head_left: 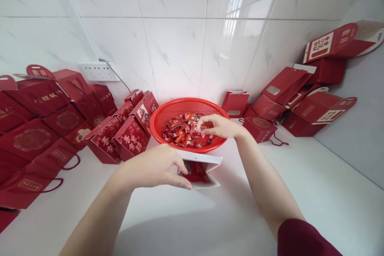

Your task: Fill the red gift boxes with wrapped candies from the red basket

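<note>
A red plastic basket [154, 122] near the wall holds many small wrapped candies [180, 135], mostly red. My right hand [220, 126] reaches over its right side, thumb and forefinger pinched on a candy among the others. In front of the basket, a paper gift bag [214, 162] has its mouth towards me, with white inner flaps and red packets [196, 169] inside. My left hand [157, 168] grips the bag's left side, its fingers at the opening and the thumb along the near edge. That hand covers much of the bag.
Red gift boxes [33, 136] stack up on the left, some with cord handles. Patterned boxes [132, 138] stand left of the basket. More boxes [318, 108] pile up on the right beside a small red bag [235, 104]. A power strip [97, 72] is on the tiled wall.
</note>
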### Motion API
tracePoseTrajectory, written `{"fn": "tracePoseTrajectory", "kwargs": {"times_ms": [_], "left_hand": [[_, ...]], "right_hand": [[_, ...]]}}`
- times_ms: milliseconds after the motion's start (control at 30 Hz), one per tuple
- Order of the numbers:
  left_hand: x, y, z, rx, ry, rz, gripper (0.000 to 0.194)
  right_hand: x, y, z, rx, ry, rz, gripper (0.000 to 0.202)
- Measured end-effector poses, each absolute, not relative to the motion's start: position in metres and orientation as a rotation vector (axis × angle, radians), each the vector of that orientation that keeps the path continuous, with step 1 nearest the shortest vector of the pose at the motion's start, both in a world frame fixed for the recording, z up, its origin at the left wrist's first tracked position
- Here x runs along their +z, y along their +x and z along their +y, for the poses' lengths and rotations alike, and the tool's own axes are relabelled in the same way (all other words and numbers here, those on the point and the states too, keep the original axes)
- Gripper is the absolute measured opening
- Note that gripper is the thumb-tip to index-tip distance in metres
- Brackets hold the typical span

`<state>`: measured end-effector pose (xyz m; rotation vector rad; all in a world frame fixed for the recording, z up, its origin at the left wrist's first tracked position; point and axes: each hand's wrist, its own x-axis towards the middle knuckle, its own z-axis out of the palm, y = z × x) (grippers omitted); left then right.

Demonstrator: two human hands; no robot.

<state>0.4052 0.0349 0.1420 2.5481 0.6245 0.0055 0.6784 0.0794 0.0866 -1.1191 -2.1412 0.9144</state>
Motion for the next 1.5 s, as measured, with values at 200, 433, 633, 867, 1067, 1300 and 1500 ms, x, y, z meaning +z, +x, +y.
{"fn": "tracePoseTrajectory", "kwargs": {"times_ms": [200,433,633,867,1067,1300,1500], "left_hand": [[0.144,0.407,0.037,-0.071,2.480,0.621,0.036],[0.145,0.409,0.038,-0.081,2.471,0.592,0.032],[0.143,0.408,0.040,-0.072,2.483,0.583,0.032],[0.143,0.408,0.037,-0.082,2.471,0.590,0.033],[0.146,0.408,0.032,-0.077,2.531,0.558,0.034],[0.147,0.407,0.033,-0.129,2.501,0.622,0.031],[0.149,0.409,0.039,-0.129,2.498,0.661,0.028]], "right_hand": [[0.089,0.689,0.073,0.762,-1.352,-1.999,0.011],[0.097,0.691,0.063,0.628,-1.398,-2.043,0.019],[0.090,0.696,0.068,0.583,-1.507,-2.059,0.020],[0.084,0.690,0.072,0.525,-1.548,-2.044,0.012],[0.086,0.680,0.066,0.397,-1.586,-2.099,0.034],[0.106,0.678,0.039,0.496,-1.358,-2.059,0.055],[0.127,0.674,0.002,0.567,-1.248,-1.871,0.036]]}}
